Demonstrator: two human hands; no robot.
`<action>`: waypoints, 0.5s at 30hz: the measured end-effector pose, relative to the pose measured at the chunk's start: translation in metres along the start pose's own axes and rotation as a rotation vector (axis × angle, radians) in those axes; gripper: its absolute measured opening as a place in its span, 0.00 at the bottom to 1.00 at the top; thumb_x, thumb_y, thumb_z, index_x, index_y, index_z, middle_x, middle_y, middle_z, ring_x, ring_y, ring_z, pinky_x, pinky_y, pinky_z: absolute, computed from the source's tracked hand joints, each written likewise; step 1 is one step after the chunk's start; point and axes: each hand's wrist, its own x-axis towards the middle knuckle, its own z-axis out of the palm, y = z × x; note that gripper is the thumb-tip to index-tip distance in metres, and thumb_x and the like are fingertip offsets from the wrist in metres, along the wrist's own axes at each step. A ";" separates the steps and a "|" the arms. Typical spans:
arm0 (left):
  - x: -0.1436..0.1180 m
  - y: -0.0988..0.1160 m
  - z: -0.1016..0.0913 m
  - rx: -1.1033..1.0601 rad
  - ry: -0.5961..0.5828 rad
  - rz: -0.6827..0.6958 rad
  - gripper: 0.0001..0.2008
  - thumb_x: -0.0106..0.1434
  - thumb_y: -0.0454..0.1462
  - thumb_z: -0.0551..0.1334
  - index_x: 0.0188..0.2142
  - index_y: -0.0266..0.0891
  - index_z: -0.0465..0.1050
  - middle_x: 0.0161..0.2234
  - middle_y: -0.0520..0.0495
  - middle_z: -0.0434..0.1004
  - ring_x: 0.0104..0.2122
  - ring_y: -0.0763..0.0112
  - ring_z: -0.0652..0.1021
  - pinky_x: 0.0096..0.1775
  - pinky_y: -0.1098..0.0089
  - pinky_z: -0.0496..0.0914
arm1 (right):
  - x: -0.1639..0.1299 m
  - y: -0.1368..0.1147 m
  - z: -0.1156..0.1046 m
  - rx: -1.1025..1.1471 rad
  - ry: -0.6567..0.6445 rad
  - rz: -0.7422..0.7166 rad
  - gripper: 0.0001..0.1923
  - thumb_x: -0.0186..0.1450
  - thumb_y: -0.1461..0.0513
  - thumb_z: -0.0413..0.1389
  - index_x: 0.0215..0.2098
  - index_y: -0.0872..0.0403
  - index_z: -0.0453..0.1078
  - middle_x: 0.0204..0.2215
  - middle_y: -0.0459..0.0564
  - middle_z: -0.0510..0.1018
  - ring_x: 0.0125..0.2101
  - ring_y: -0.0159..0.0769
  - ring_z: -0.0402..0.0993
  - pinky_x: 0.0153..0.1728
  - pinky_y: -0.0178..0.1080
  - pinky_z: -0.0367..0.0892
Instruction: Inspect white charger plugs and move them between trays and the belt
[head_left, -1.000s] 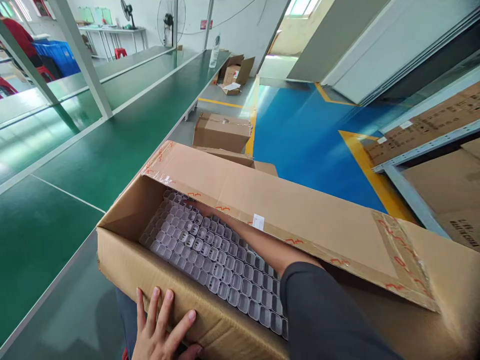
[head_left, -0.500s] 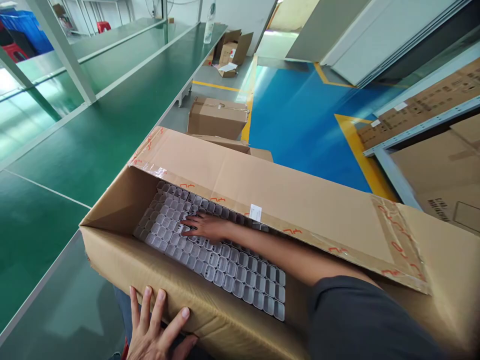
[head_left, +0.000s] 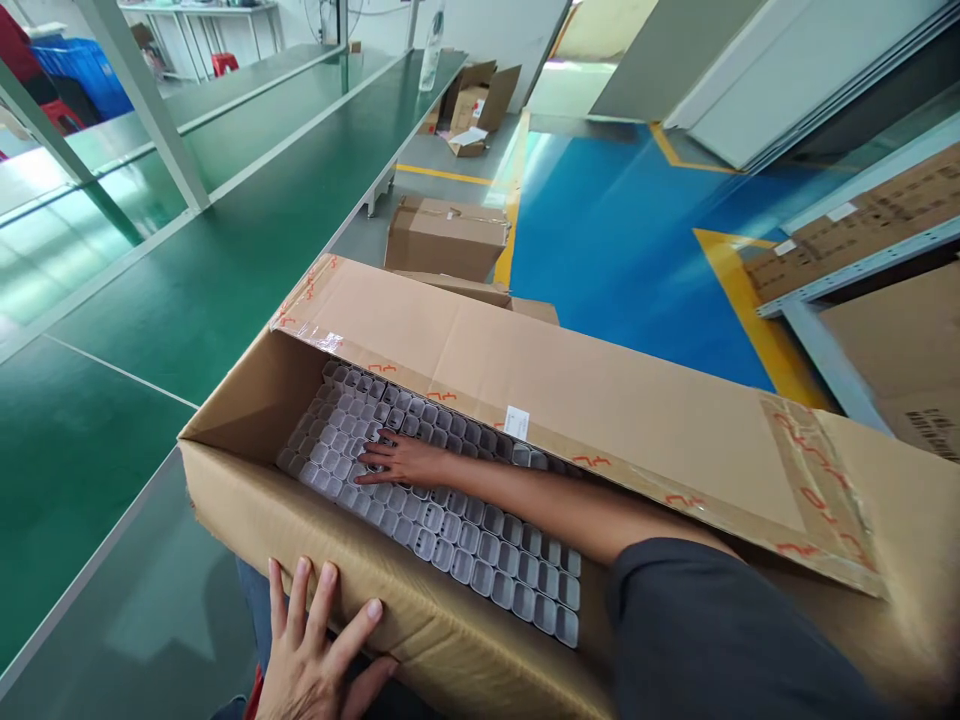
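The left hand (head_left: 319,650) lies flat, fingers spread, against the carton (head_left: 420,610) near wall, seemingly steadying it, while the right hand (head_left: 401,462) rests inside, fingers extended on the white tray (head_left: 457,535), gripping nothing.

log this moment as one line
right hand: flat on tray of white parts | left hand: against cardboard box front | flap: open

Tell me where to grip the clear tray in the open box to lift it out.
Take the tray by its long near edge, coming straight down through the open top. The far flap overhangs the far edge, and the box walls block a sideways approach. It looks thin and flexible, so a second grip near its left end is probably wise. The right hand already lies flat on it; the left hand rests on the box front.
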 end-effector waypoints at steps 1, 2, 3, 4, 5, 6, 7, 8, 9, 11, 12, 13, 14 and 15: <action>0.000 0.000 0.000 -0.009 0.003 -0.004 0.41 0.59 0.50 0.69 0.68 0.54 0.54 0.74 0.51 0.39 0.72 0.56 0.45 0.71 0.46 0.37 | 0.001 0.000 0.002 -0.005 -0.007 0.003 0.28 0.72 0.67 0.49 0.69 0.46 0.56 0.63 0.60 0.66 0.62 0.50 0.63 0.58 0.58 0.60; 0.001 0.001 -0.001 -0.018 0.004 -0.007 0.39 0.60 0.50 0.69 0.67 0.54 0.57 0.74 0.51 0.39 0.72 0.56 0.45 0.71 0.47 0.36 | 0.001 -0.001 0.005 -0.006 -0.015 0.009 0.29 0.71 0.67 0.50 0.68 0.46 0.56 0.63 0.61 0.66 0.62 0.51 0.63 0.58 0.59 0.60; 0.001 0.001 -0.001 -0.025 0.003 -0.007 0.37 0.60 0.50 0.70 0.65 0.53 0.59 0.74 0.51 0.39 0.72 0.56 0.45 0.71 0.47 0.36 | 0.001 -0.002 0.008 -0.004 -0.024 0.015 0.29 0.71 0.67 0.50 0.68 0.46 0.56 0.63 0.62 0.67 0.62 0.51 0.63 0.58 0.60 0.59; 0.001 0.001 -0.001 -0.031 0.000 -0.007 0.35 0.60 0.50 0.70 0.64 0.52 0.62 0.74 0.51 0.39 0.72 0.56 0.45 0.71 0.48 0.36 | 0.002 -0.003 0.012 0.001 -0.033 0.022 0.28 0.71 0.67 0.50 0.68 0.46 0.57 0.61 0.63 0.68 0.61 0.51 0.64 0.58 0.60 0.59; 0.001 0.002 -0.002 -0.035 -0.002 -0.007 0.33 0.59 0.49 0.70 0.62 0.51 0.65 0.74 0.51 0.39 0.72 0.56 0.45 0.71 0.48 0.36 | 0.002 -0.003 0.015 0.007 -0.042 0.028 0.28 0.71 0.68 0.49 0.68 0.47 0.58 0.59 0.64 0.70 0.61 0.51 0.65 0.58 0.60 0.59; 0.001 0.002 -0.002 -0.038 -0.003 -0.006 0.31 0.59 0.49 0.70 0.60 0.50 0.67 0.74 0.51 0.40 0.72 0.56 0.45 0.71 0.49 0.36 | 0.003 -0.004 0.017 0.014 -0.049 0.032 0.28 0.71 0.68 0.49 0.68 0.47 0.58 0.58 0.64 0.71 0.60 0.50 0.67 0.58 0.59 0.59; 0.001 0.002 -0.003 -0.040 -0.003 -0.008 0.29 0.59 0.49 0.70 0.58 0.49 0.68 0.74 0.51 0.40 0.72 0.56 0.45 0.71 0.49 0.36 | 0.004 -0.005 0.018 0.020 -0.055 0.031 0.28 0.71 0.69 0.49 0.67 0.47 0.59 0.56 0.64 0.72 0.59 0.49 0.68 0.58 0.58 0.60; 0.001 0.003 -0.003 -0.040 -0.001 -0.011 0.28 0.59 0.49 0.71 0.57 0.49 0.69 0.74 0.51 0.40 0.72 0.56 0.45 0.71 0.49 0.36 | 0.005 -0.005 0.018 0.025 -0.061 0.025 0.28 0.70 0.69 0.49 0.67 0.46 0.59 0.56 0.64 0.72 0.58 0.48 0.69 0.57 0.57 0.60; 0.000 0.003 -0.004 -0.038 0.003 -0.012 0.28 0.58 0.48 0.71 0.56 0.48 0.70 0.74 0.50 0.41 0.72 0.56 0.45 0.71 0.49 0.36 | 0.007 -0.005 0.015 0.029 -0.068 0.018 0.29 0.70 0.69 0.50 0.67 0.46 0.59 0.55 0.63 0.72 0.56 0.47 0.69 0.56 0.56 0.61; -0.002 0.003 -0.005 -0.032 0.009 -0.011 0.28 0.58 0.48 0.72 0.56 0.48 0.71 0.73 0.50 0.41 0.72 0.55 0.46 0.71 0.49 0.36 | 0.011 -0.004 0.003 0.037 -0.087 0.002 0.31 0.68 0.70 0.52 0.67 0.45 0.59 0.54 0.63 0.73 0.54 0.47 0.70 0.54 0.54 0.63; -0.003 0.003 -0.005 -0.027 0.006 -0.009 0.28 0.57 0.48 0.72 0.56 0.48 0.71 0.73 0.49 0.41 0.72 0.54 0.46 0.71 0.49 0.36 | 0.014 -0.003 -0.007 0.046 -0.102 0.004 0.33 0.67 0.70 0.53 0.68 0.45 0.58 0.53 0.63 0.72 0.54 0.48 0.70 0.53 0.54 0.63; -0.004 0.003 -0.005 -0.022 0.000 -0.006 0.29 0.56 0.49 0.72 0.56 0.48 0.71 0.73 0.49 0.42 0.72 0.54 0.46 0.71 0.49 0.36 | 0.016 -0.002 -0.021 0.059 -0.114 0.021 0.36 0.65 0.70 0.55 0.69 0.45 0.57 0.54 0.64 0.71 0.54 0.50 0.69 0.53 0.54 0.63; -0.006 0.003 -0.005 -0.017 -0.006 -0.005 0.30 0.56 0.49 0.73 0.56 0.48 0.71 0.73 0.48 0.42 0.72 0.52 0.47 0.71 0.49 0.37 | 0.019 -0.001 -0.036 0.076 -0.117 0.051 0.39 0.63 0.69 0.58 0.70 0.47 0.55 0.55 0.65 0.70 0.56 0.51 0.68 0.54 0.55 0.62; -0.008 0.004 -0.005 -0.010 -0.010 -0.007 0.31 0.55 0.49 0.73 0.56 0.48 0.71 0.73 0.48 0.43 0.72 0.51 0.47 0.71 0.48 0.37 | 0.022 0.000 -0.055 0.094 -0.107 0.090 0.43 0.60 0.69 0.60 0.71 0.48 0.53 0.57 0.66 0.67 0.58 0.54 0.65 0.55 0.55 0.61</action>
